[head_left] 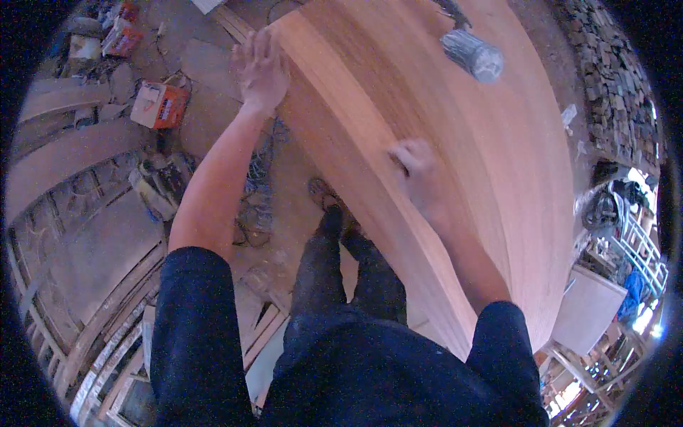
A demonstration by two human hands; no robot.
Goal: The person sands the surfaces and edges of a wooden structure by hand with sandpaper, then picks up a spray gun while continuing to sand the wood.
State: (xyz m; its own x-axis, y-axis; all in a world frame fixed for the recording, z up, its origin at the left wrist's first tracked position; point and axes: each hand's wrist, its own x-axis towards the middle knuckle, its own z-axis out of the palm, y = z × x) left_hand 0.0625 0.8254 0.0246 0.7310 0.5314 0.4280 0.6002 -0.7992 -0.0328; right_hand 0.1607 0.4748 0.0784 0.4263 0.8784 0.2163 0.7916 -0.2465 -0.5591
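Observation:
A broad wooden panel (484, 178) with striped light and darker grain stretches diagonally in front of me. My left hand (262, 71) lies at its far left corner, fingers extended and slightly apart. Over the panel, nearer its left edge, is my right hand (415, 160), its fingers curled in and a little blurred. Whatever it may hold under the palm is hidden. A grey cylindrical object (473, 55) with a dark part behind it rests on the panel's far side, beyond my right hand.
An orange-and-white box (160, 104) sits on the floor to the left, near curved wooden pieces (78, 160). Tangled cords (260, 167) lie below my left forearm. Stacked wood blocks (615, 85) line the right side, with a pale board (589, 309) lower down.

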